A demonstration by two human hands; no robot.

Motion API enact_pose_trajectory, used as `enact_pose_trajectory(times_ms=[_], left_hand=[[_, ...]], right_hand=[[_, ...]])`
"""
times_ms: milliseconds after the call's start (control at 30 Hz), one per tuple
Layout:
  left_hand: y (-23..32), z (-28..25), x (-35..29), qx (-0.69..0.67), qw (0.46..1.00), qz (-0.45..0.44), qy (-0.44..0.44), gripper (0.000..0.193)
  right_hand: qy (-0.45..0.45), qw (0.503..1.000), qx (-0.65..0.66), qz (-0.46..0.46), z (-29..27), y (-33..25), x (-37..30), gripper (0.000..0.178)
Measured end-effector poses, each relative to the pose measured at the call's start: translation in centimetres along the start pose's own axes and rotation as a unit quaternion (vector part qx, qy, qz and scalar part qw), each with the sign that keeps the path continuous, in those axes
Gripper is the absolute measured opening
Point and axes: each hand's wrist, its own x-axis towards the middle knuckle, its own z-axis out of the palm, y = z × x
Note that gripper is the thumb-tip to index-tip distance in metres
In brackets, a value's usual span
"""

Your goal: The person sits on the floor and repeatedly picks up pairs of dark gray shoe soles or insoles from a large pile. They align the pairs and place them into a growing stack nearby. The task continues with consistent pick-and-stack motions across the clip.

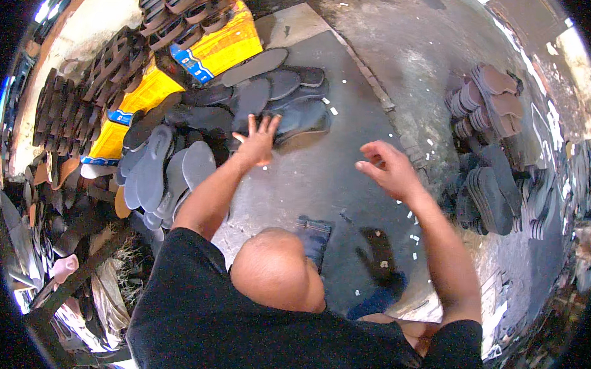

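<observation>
Soles, dark and flat, lie in an overlapping pile (251,93) on the floor, ahead of the person and left of centre. Left hand (258,142) is at the near edge of this pile, fingers spread wide, palm down, nothing seen in its grasp; its fingertips overlap the nearest soles in view, but whether they press on them cannot be told. Right hand (390,170) is well apart from the pile, over the dark floor surface (359,95), with fingers loosely curved, thumb standing off from them and nothing visible between.

Just beside the left forearm lies a group of grey soles (147,175), several of them tilted and leaning on one another. Behind the dark pile stand yellow boxes (232,40) with blue edging; brown strapped footwear (177,14) is set in rows on top. Further rows of dark footwear (58,115) stand at the far left.

At the right side, stacked brownish soles (497,104) stand beyond a stack of dark soles (486,199), both well apart from the right hand. Small white scraps (415,239) are scattered over the floor. A bare knee (272,266) shows between the forearms, with a folded dark blue cloth (314,238) partly behind it. Person wears a black shirt (288,349).
</observation>
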Motion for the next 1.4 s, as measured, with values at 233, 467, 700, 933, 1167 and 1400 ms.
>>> enact_pose_trajectory(times_ms=[233, 467, 700, 933, 1167, 1400], left_hand=[[7.1, 3.8, -9.8, -0.011, 0.968, 0.25, -0.008, 0.122], [0.3, 5.0, -4.6, -0.251, 0.957, 0.014, 0.144, 0.111], [-2.3, -0.4, -3.0, -0.338, 0.898, -0.03, 0.28, 0.09], [2.6, 2.7, -5.8, -0.336, 0.915, 0.129, 0.183, 0.084], [6.4, 8.2, -8.9, -0.138, 0.966, 0.207, 0.073, 0.095], [1.8, 6.5, -12.8, -0.148, 0.969, 0.121, 0.155, 0.083]], right_hand=[[0.067, 0.992, -0.078, 0.068, 13.2, 6.6, 2.7, 0.062], [-0.064, 0.964, -0.259, -0.016, 15.1, 2.8, 0.0, 0.086], [0.0, 0.999, -0.05, -0.018, 14.3, 7.0, 1.0, 0.088], [0.146, 0.877, 0.38, 0.256, 4.1, 12.1, -1.8, 0.059], [0.063, 0.948, 0.264, 0.166, 5.9, 8.5, 1.8, 0.085], [-0.059, 0.978, -0.183, -0.076, 9.5, 3.2, 15.7, 0.082]])
